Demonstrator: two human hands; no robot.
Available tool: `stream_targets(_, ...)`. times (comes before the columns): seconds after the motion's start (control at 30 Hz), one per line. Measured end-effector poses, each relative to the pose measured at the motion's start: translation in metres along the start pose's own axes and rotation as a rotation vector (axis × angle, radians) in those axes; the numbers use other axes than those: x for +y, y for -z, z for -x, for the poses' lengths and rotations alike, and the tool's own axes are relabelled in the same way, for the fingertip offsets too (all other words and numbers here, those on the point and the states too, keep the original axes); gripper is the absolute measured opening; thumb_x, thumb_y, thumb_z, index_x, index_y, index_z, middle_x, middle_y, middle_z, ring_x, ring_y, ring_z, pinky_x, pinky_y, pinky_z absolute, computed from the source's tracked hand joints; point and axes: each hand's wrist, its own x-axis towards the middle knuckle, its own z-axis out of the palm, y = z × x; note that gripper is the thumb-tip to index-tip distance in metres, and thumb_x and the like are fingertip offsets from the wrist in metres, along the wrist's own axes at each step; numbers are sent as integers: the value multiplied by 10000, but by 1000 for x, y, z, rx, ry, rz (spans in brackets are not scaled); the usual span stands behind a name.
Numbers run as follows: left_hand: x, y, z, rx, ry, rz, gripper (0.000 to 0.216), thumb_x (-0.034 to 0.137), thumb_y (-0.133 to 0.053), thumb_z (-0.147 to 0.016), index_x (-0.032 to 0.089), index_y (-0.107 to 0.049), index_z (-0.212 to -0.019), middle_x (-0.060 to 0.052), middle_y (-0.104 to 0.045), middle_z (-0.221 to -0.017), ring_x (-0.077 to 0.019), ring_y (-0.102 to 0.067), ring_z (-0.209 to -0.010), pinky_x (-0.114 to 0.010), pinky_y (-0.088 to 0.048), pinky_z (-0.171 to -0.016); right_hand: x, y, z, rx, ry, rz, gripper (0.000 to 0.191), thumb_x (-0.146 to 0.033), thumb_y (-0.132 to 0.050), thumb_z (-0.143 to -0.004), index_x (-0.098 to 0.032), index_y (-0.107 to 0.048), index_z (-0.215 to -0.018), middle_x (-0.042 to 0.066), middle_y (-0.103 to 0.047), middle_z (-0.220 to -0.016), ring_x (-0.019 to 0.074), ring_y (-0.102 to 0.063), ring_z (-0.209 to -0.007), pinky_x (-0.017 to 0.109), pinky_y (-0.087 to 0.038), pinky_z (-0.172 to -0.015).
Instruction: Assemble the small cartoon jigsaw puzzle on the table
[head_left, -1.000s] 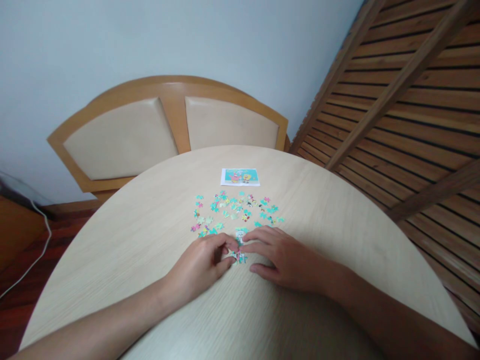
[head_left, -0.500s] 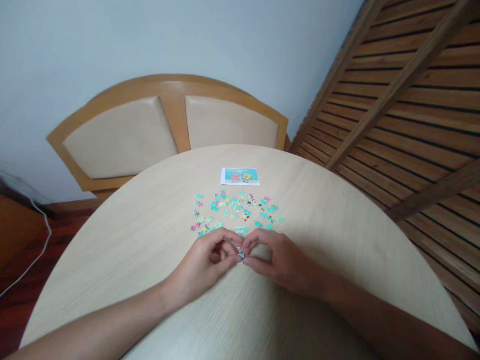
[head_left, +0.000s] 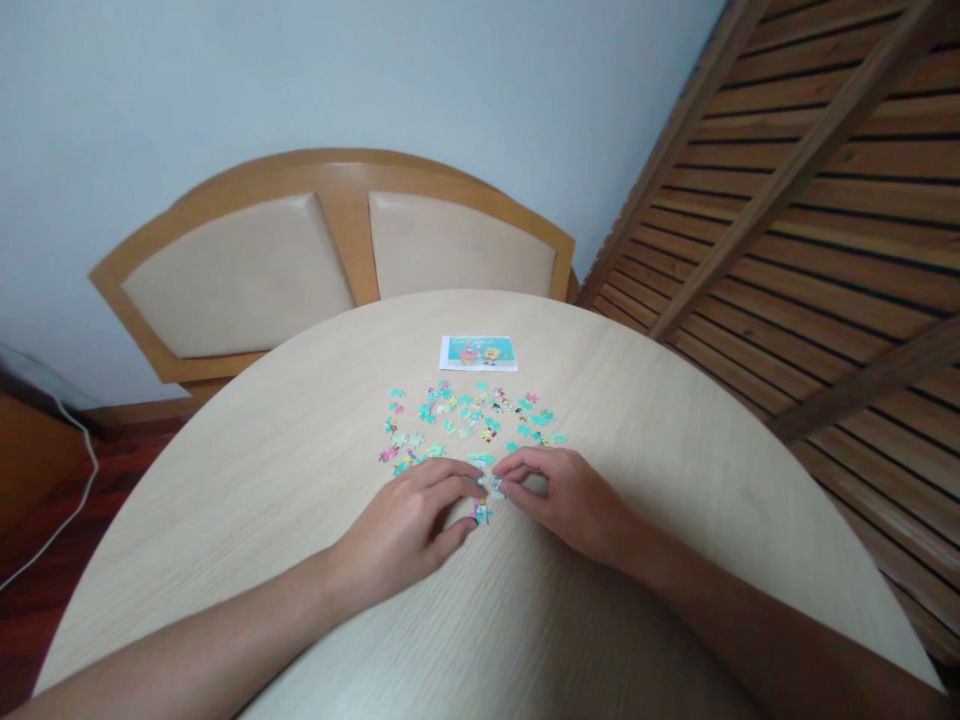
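Note:
A small joined cluster of puzzle pieces [head_left: 483,512] lies on the round table [head_left: 285,470] between my two hands. My left hand [head_left: 409,525] rests on the table with its fingers curled, fingertips pressing on the cluster's left side. My right hand [head_left: 566,495] pinches a small puzzle piece [head_left: 496,486] at the cluster's upper edge, thumb and fingers closed. Just beyond my fingertips, several loose teal, pink and yellow pieces [head_left: 469,420] are scattered. A small reference picture [head_left: 478,352] lies flat farther back.
A wooden chair back with two beige pads [head_left: 330,265] stands behind the table against a pale wall. Slatted wooden panels [head_left: 810,190] lean at the right. A white cable [head_left: 71,490] runs over the red floor at the left.
Both hands had lifted and pinched the cluster together half a second ago; now they are lowered to the table, the left pressing on it, the right pinching a piece at its top.

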Motion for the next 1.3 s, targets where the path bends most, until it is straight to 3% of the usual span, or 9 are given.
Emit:
stream_targets(0.2,-2,-1,-1,-23,-31,-37,142,212,-595,-963,238,-710,-1043,-35,-704,-1182,-202,-666,-1101,-362,-540,-988,2,-2,0,21,21,33,102,-179,-660,-880,-204,-742,-935,14,-790,-892,172,-736,-823,304,-544,-826)
stream_targets(0.77,0,5,-1,-103,-124,-68,192,241,-532,-1011,243,-718,-1060,-40,-686,-1239,-197,-656,-1154,-347,-536,-1006,0,2,-1,-5,35,110,133,-146,-657,-854,-203,-758,-919,26,-785,-889,173,-720,-814,290,-532,-798)
stream_targets(1.07,-2,8,-1,-70,-111,-145,237,225,-518,-997,241,-736,-1090,-50,-702,-1234,-218,-676,-1137,-376,-562,-996,-7,7,6,-134,-40,14,156,-124,-651,-815,-192,-777,-877,0,-755,-755,131,-659,-635,230,-496,-615)
stream_targets(1.3,-2,10,-3,-81,-133,-127,242,220,-510,-1001,227,-746,-1053,-70,-702,-1227,-224,-675,-1146,-371,-568,-979,-9,1,8,-85,-12,74,162,-114,-665,-802,-218,-773,-863,2,-766,-796,155,-680,-695,265,-508,-685)
